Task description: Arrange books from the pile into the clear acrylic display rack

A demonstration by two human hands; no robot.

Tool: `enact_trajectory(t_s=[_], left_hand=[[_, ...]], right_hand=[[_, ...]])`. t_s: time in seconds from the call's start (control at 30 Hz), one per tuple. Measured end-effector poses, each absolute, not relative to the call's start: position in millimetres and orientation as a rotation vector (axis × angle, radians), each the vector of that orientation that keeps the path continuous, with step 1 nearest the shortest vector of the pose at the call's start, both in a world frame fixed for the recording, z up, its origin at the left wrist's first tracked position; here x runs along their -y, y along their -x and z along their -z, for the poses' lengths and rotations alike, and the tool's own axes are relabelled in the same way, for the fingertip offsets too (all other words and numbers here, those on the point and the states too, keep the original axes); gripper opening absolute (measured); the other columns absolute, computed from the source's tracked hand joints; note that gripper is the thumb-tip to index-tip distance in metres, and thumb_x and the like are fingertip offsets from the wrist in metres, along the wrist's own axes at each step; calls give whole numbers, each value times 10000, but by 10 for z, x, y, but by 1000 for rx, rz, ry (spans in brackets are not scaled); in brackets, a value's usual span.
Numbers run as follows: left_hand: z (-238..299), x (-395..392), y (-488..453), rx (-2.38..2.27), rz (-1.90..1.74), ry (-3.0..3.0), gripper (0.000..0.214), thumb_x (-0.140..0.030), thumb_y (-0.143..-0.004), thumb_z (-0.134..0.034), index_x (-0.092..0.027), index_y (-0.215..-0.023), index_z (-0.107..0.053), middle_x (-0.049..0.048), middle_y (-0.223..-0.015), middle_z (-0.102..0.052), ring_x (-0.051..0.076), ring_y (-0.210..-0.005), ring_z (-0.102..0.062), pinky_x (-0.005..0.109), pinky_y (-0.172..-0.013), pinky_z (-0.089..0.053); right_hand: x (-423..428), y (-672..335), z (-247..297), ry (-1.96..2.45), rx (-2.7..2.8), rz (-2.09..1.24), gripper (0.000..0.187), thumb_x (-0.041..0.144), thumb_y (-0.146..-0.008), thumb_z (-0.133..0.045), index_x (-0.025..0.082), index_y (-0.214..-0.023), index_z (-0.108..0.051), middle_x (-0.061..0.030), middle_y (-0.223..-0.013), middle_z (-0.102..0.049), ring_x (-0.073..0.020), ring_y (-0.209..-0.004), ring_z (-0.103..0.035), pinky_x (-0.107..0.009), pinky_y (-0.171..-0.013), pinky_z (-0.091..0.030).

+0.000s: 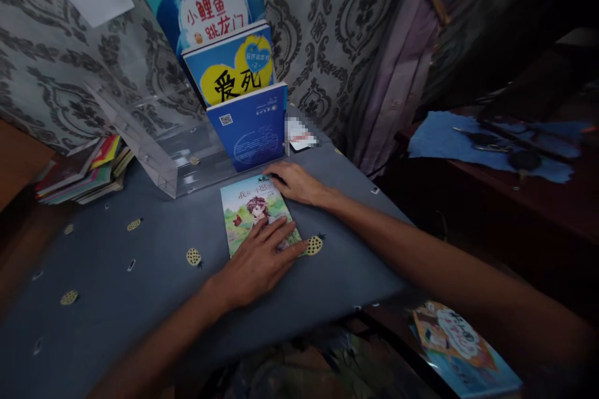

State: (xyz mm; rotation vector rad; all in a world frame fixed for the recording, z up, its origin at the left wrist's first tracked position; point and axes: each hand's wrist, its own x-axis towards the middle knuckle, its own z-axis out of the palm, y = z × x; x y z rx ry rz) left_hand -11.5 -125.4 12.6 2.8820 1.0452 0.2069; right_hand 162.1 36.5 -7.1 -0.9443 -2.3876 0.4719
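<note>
A small book (238, 215) with a drawn figure and green hills on its cover lies flat on the grey-blue tablecloth. My left hand (262, 252) rests across its lower part, fingers stretched and apart. At the book's top right corner is my right hand (297, 182), its fingers loosely bent over the edge and its palm low by the cloth; I see no grip on the book. Just behind, a blue book (257, 128) stands upright in a clear acrylic rack (150, 153). Behind that stand a blue book with a yellow heart (210, 81) and a taller teal book (163, 6).
A pile of thin books (87, 174) lies at the left of the table. Several books (463, 349) sit low at the right, below the table edge. A blue cloth (435, 137) with dark items covers part of a side surface. Patterned curtains (322, 25) hang behind.
</note>
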Motion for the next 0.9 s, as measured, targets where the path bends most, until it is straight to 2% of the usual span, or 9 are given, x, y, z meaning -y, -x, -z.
enact_trajectory(t_s=[0.2, 0.4, 0.5, 0.63, 0.77, 0.9], left_hand=[[-250, 1276, 319, -997, -110, -2853, 411, -198, -1028, -438, -287, -1414, -548, 88, -1556, -496, 248, -1506, -368, 557, -1240, -307], [-270, 1304, 500, -969, -9, -2877, 618, -25, -917, -501, -301, -1470, -473, 69, -1618, -412, 238, -1542, -290, 566, -1248, -276], [-277, 1309, 566, -963, -6, -2869, 667, 5, -887, -505, -316, -1471, -468, 53, -1625, -403, 225, -1545, -282, 574, -1251, -262], [-335, 1319, 627, -955, -32, -2860, 568, -48, -927, -494, -315, -1427, -529, 46, -1593, -455, 229, -1526, -328, 578, -1247, -272], [-431, 1337, 665, -953, -57, -2788, 431, -175, -983, -501, -327, -1375, -595, 31, -1551, -512, 228, -1492, -393, 562, -1254, -271], [-416, 1232, 719, -1019, -115, -2696, 415, -297, -1031, -468, -334, -1438, -543, 41, -1537, -528, 217, -1451, -455, 510, -1236, -330]], right_hand=[[-355, -1619, 49, 941, 2412, -417, 308, 128, -931, -503, 143, -1178, -687, -128, -1156, -734, -250, -1080, -656, -386, -962, -494], [-348, -1612, 12, 981, 2427, -355, 266, 148, -952, -496, 116, -1113, -704, -153, -1094, -727, -268, -1036, -651, -389, -929, -490], [-337, -1612, -7, 999, 2425, -319, 250, 165, -966, -490, 123, -1082, -707, -150, -1078, -723, -264, -1018, -643, -381, -916, -480], [-320, -1621, -38, 1042, 2434, -294, 237, 184, -976, -487, 140, -1051, -708, -130, -1045, -721, -247, -983, -637, -348, -874, -467], [-304, -1624, -70, 1091, 2427, -307, 229, 186, -975, -492, 150, -1018, -714, -120, -1025, -721, -238, -956, -639, -325, -836, -455], [-300, -1625, -77, 1110, 2428, -306, 227, 187, -974, -492, 155, -995, -716, -117, -1003, -721, -236, -934, -638, -325, -817, -456]])
